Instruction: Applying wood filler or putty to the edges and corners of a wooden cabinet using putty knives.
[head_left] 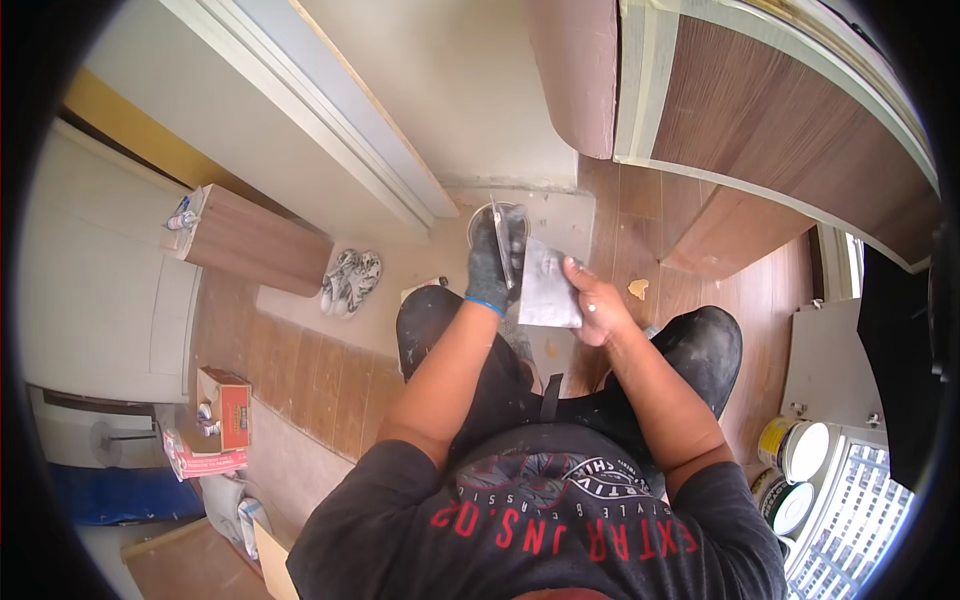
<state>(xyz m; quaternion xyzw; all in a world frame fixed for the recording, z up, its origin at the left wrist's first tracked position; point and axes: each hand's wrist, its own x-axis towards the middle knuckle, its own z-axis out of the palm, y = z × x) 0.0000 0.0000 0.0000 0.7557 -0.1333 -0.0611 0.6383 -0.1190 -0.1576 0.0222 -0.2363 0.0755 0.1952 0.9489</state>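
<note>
My left hand (484, 262), in a dark glove with a blue cuff, is closed on a narrow, thin metal tool (501, 235) held over a round, pale-rimmed container (471, 223) on the floor. My bare right hand (598, 312) grips a flat, rectangular grey metal blade (543, 290) by its right edge, thumb on its face. The two tools are close together in front of my knees; I cannot tell whether they touch. The blade and glove hide much of the container and whatever is in it.
Grey-white slippers (349, 282) and a wood-effect box (258, 250) lie left, with cartons (222, 408) lower left. A wall (547, 100) rises ahead. Wood panelling (768, 125) stands upper right. Paint cans (801, 450) sit by a window lower right. A small tan scrap (637, 290) lies on the floor.
</note>
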